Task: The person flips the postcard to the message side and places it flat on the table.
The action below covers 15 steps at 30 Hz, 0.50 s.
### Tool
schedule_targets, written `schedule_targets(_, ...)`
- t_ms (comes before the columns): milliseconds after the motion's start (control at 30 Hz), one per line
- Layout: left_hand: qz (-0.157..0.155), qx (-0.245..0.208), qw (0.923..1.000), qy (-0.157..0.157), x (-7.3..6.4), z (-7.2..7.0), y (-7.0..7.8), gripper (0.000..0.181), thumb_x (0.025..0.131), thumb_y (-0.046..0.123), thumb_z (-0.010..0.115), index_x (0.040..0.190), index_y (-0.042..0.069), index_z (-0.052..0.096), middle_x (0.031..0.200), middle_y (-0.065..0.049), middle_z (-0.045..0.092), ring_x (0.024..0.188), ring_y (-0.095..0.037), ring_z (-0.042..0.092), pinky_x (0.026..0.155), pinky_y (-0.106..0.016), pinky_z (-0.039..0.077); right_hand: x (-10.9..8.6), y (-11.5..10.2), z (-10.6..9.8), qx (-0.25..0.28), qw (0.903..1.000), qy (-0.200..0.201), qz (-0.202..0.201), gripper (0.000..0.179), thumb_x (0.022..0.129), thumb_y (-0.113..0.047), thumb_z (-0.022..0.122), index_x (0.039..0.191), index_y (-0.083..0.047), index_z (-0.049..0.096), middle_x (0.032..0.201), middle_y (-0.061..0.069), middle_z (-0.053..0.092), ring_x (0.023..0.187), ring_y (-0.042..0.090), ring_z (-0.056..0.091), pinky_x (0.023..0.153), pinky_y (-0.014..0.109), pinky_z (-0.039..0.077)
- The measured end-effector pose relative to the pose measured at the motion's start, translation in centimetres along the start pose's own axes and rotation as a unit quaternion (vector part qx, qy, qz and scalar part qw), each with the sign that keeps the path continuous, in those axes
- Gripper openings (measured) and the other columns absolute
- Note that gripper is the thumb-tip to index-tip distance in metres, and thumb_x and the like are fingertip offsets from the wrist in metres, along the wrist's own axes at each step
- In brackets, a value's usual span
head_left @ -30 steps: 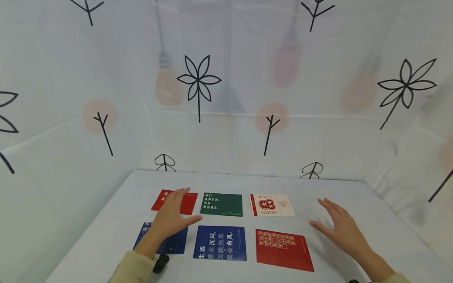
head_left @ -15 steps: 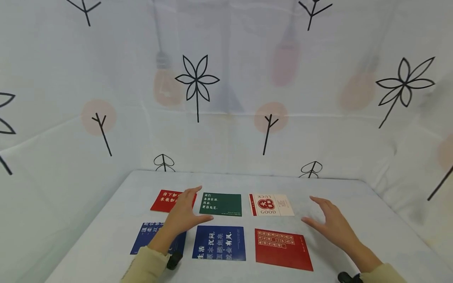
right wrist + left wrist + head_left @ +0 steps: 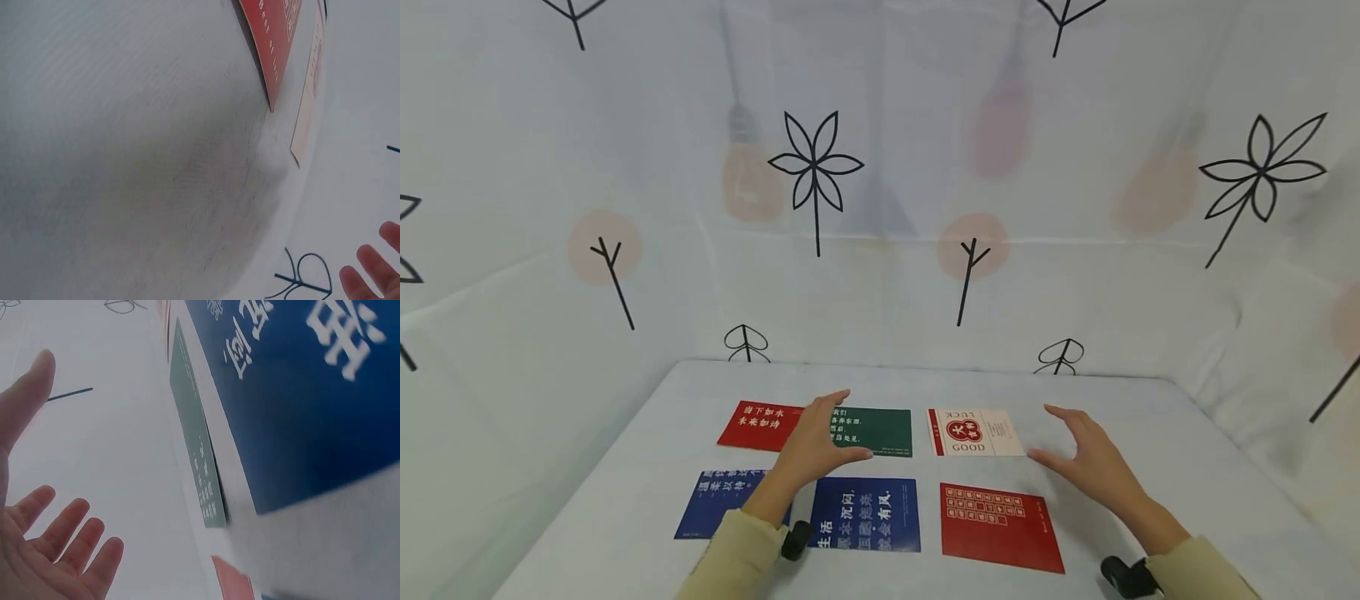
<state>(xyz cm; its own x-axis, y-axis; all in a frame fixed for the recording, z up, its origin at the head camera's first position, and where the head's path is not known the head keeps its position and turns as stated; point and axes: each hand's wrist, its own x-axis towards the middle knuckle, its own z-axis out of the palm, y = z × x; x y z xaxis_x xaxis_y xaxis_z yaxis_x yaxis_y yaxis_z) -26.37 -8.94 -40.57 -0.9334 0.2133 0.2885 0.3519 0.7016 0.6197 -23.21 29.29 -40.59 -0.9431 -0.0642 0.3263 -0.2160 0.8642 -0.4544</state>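
Right now, watching from far off, I see the left hand (image 3: 816,442) up over the table (image 3: 880,383), thumb stretched away from its fingers, holding nothing. The right hand (image 3: 1090,454) looks the same — thumb and fingers wide apart, nothing in its grip.

A green card (image 3: 883,429) peeks out on the inner side of the left hand, and a plain red card (image 3: 760,433) lies on its outer side. The cream card (image 3: 992,429) sits between both hands, nearest the right thumb. Below it, the red grid card (image 3: 992,533) lies between the wrists. Two blue cards (image 3: 868,512) lie one on each side of the left wrist.

I think a low arm could let the left wrist camera (image 3: 796,540) or sleeve (image 3: 730,554) catch a blue card and push it crooked. Thin, flat cards might also slip from fingertips.

The cream card says GOOD, with LUCK upside down. The grid card says "Best of" — then it blurs. The plain red one reads 当下如水. One blue card shows 生活, 沉闷 and 有风. I can't find any brand.
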Motion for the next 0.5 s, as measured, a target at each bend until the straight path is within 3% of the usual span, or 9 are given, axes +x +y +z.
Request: schedule_targets(500, -0.006, -0.044, 0.9980, -0.045, 1.5, 1.5, 1.7, 0.084, 0.068, 0.036, 0.082, 0.138, 0.011, 0.041, 0.134, -0.010, 0.046, 0.122, -0.029, 0.042, 0.093, -0.051, 0.042, 1.8, -0.6, 1.7, 0.035, 0.9992, -0.013, -0.012, 0.076, 0.074, -0.029, 0.078, 0.133, 0.003, 0.042, 0.129, 0.028, 0.043, 0.115, 0.043, 0.041, 0.084, 0.059, 0.044)
